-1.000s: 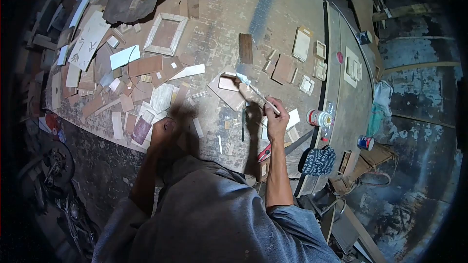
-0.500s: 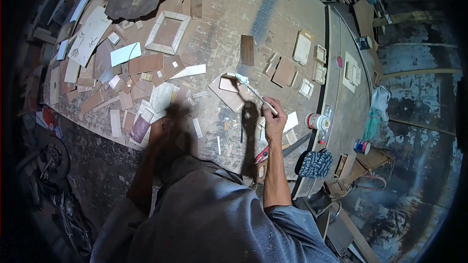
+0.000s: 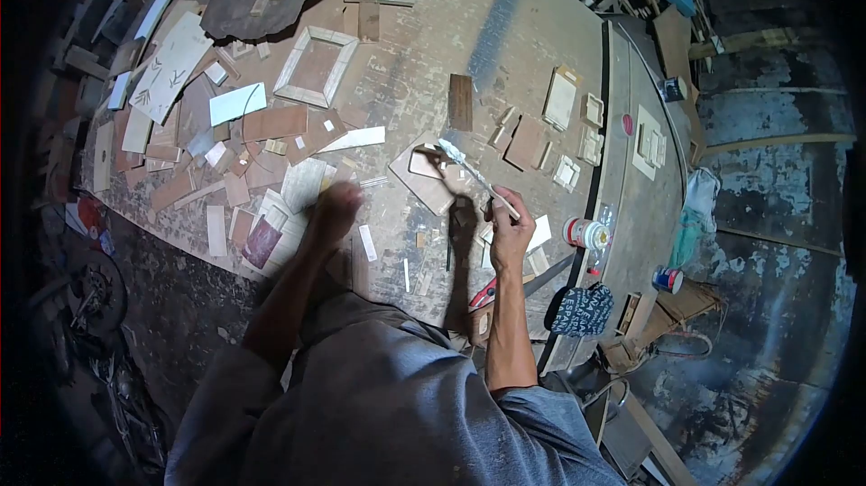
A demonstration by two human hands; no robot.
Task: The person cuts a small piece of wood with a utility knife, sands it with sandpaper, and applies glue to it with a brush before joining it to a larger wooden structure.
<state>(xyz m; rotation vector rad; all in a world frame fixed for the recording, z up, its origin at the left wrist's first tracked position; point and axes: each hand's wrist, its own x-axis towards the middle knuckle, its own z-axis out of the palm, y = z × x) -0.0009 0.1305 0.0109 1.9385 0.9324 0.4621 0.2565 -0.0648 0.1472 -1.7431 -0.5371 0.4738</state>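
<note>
My right hand (image 3: 512,215) is closed around the handle of a brush (image 3: 476,178), whose tip carries white paste. That tip is over a small rectangular frame (image 3: 424,164) lying on a square wooden board (image 3: 422,190) on the worktable (image 3: 397,62). My left hand (image 3: 339,205) is raised, blurred by motion, left of the board and near a pale wood piece (image 3: 302,181); its fingers cannot be made out. Right of my right hand stands an open white jar (image 3: 586,233) with a red-edged label.
Wood scraps (image 3: 275,123) cover the table's left side, near a larger wooden frame (image 3: 316,67). A dark wood block (image 3: 460,103) lies beyond the board. Small frames (image 3: 566,173), a patterned cloth item (image 3: 582,309) and a red-handled tool (image 3: 483,295) are on the right.
My left hand has moved up and to the right, away from the table's near-left edge. My right hand has shifted slightly right and down with the brush.
</note>
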